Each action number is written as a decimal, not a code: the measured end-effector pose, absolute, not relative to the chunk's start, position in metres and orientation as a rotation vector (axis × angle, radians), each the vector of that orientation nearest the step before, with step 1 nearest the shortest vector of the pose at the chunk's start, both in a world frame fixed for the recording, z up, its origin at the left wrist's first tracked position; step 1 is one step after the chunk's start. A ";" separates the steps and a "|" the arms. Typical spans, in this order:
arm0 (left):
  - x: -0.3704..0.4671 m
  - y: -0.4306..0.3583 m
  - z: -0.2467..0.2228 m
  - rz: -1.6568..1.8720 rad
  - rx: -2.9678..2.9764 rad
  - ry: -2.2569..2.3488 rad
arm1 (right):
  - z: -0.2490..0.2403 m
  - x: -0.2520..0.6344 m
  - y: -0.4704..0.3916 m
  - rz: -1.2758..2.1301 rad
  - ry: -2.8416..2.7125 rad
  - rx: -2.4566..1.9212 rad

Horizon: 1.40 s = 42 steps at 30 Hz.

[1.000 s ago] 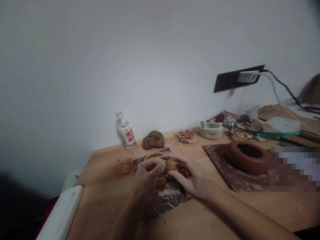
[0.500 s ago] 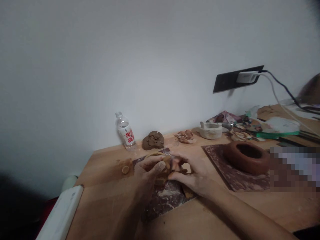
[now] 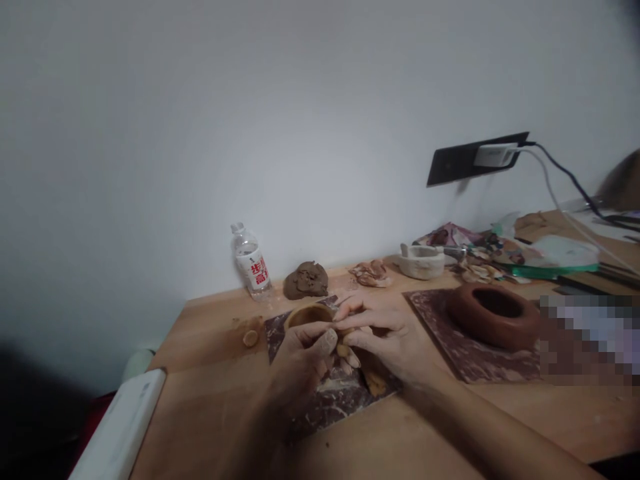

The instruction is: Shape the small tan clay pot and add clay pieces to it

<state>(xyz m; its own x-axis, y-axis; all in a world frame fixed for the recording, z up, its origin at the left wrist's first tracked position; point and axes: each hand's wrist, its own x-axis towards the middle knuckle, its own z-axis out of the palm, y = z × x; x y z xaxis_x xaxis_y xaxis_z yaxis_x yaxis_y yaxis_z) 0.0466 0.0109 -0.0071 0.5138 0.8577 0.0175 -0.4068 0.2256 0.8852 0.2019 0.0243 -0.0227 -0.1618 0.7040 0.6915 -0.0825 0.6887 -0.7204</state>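
Observation:
Both hands meet over a dark red marbled tile on the wooden table. My left hand pinches a small piece of yellowish-brown clay between thumb and fingers. From the right, my right hand closes its thumb and fingertips on the same clay. Just behind the fingers stands a round, hollow clay bowl on the tile, its near side covered by my hands. Another yellowish clay scrap lies at the tile's right edge, below my right hand.
A plastic bottle, a brown clay lump and a white bowl stand along the wall. At right, a reddish-brown ring-shaped pot rests on another tile. A white power strip-like box lies at the left edge.
My hands have drawn slightly toward me and closed together around the clay piece. The bowl behind them shows more of its rim and inside now.

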 end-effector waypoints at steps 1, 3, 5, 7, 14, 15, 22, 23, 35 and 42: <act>0.046 0.011 -0.007 0.911 0.990 0.538 | -0.023 0.202 0.025 0.748 -1.580 -0.514; 0.045 0.012 -0.008 0.891 0.977 0.552 | -0.023 0.202 0.025 0.749 -1.570 -0.525; 0.044 0.012 -0.009 0.902 0.953 0.569 | -0.023 0.201 0.024 0.768 -1.570 -0.564; 0.044 0.012 -0.010 0.915 0.933 0.561 | -0.022 0.201 0.022 0.795 -1.587 -0.606; 0.045 0.009 -0.004 0.855 0.977 0.483 | -0.019 0.202 0.022 0.952 -1.624 -0.519; 0.044 0.010 -0.004 0.845 0.973 0.475 | -0.018 0.202 0.022 0.964 -1.601 -0.512; 0.042 0.011 -0.009 0.847 0.940 0.495 | -0.016 0.203 0.021 1.052 -1.538 -0.563; 0.042 0.011 -0.009 0.852 0.936 0.495 | -0.017 0.203 0.021 1.047 -1.546 -0.560; 0.044 0.009 -0.011 0.804 0.848 0.457 | -0.028 0.204 0.029 1.123 -1.471 -0.421; 0.042 0.010 -0.008 0.765 0.937 0.515 | -0.024 0.206 0.027 1.129 -1.582 -0.473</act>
